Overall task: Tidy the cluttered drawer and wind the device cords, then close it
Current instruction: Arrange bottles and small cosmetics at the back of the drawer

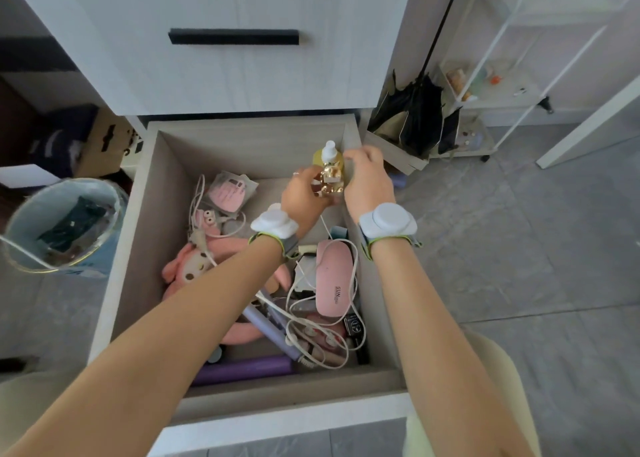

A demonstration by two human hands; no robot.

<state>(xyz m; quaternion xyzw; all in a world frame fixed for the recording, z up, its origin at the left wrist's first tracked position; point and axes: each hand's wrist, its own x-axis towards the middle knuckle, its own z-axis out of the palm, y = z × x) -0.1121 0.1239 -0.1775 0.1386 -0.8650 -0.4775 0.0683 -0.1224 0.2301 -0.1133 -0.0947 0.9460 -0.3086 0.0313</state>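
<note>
Your forearms (173,318) reach over the open drawer (277,384), hands meeting at its far right corner.
Your left hand (304,193) curls its fingers round a gold bottle (329,179). Your right hand (367,176) sits against the bottle's right side, fingers bent, and you cannot tell whether they pinch it. Below, loose white cords (354,273) tangle round a pink nail lamp (334,276), near a pink plush toy (194,266) and a purple tube (242,370). A bin (52,221) stands left of the drawer.
</note>
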